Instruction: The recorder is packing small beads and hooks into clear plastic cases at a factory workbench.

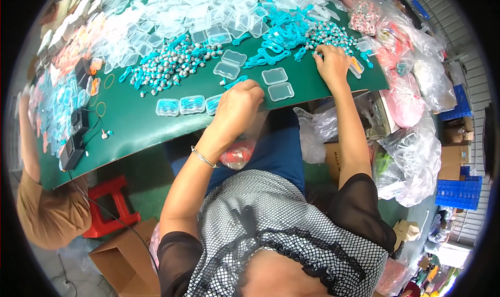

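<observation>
Evidently both hands are working among cyan cords and small clear cases along the green counter (140, 125). The left hand (239, 102), at the centre of the frame, has its fingers curled beside a looped cyan cord (237, 82); whether its grip pinches anything, I cannot tell. The right hand (334, 65), upper right of centre, bends its fingers at the near edge of a pile of grey-and-white buds (336, 35); its grip is hidden too. A single cord is best picked out gently, lest its neighbours tangle, and kept in a flat loop clear of the case's rim. The loop is bright, thin and seemingly pliable. Between the hands lies an open, hinged case (277, 83), frosted-clear and round-cornered; filled cases (192, 104) line the front edge, centre left.
</observation>
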`<action>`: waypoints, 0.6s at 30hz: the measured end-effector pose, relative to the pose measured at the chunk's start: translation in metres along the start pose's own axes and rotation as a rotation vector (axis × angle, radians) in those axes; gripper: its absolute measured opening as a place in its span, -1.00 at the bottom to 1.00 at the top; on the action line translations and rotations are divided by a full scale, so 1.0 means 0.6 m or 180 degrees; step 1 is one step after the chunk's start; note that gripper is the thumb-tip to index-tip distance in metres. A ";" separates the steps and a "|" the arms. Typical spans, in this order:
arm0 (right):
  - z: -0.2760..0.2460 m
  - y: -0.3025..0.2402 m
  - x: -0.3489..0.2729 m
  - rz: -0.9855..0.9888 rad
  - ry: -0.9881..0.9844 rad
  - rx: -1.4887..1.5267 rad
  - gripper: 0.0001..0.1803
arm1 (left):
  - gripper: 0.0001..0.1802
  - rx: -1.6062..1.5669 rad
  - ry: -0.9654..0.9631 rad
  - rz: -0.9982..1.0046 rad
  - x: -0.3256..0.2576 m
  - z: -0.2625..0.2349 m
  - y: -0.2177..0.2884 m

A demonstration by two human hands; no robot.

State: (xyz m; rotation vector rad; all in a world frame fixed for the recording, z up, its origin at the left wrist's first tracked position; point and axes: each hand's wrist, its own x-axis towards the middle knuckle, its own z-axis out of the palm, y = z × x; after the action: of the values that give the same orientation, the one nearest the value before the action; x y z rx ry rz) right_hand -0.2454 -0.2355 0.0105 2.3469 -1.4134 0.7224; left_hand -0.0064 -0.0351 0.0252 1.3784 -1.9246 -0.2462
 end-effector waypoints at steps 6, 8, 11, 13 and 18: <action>0.004 -0.015 -0.013 -0.0334 0.0426 0.0430 -0.88 | -0.80 0.0305 0.0437 -0.0312 -0.002 0.022 0.006; 0.005 -0.015 -0.022 -0.0375 0.0376 0.0507 -0.90 | -0.81 0.0040 0.0674 -0.0518 0.001 0.023 0.012; -0.004 -0.025 -0.026 -0.0325 0.0388 0.0582 -0.94 | -0.83 -0.0688 0.0838 -0.0667 0.008 0.028 0.017; -0.004 -0.020 -0.022 -0.0412 0.0363 0.0500 -0.94 | -0.84 -0.0826 0.0818 -0.0751 0.011 0.040 0.025; -0.038 -0.050 -0.030 -0.0484 0.0281 0.0791 -0.90 | -0.84 -0.0805 0.0931 -0.0657 0.013 0.068 0.028</action>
State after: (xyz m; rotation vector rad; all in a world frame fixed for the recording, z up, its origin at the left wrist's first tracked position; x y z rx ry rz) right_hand -0.2316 -0.1967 0.0189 2.5382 -1.1508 0.9937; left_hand -0.0472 -0.0457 0.0093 1.3586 -1.4610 -0.3533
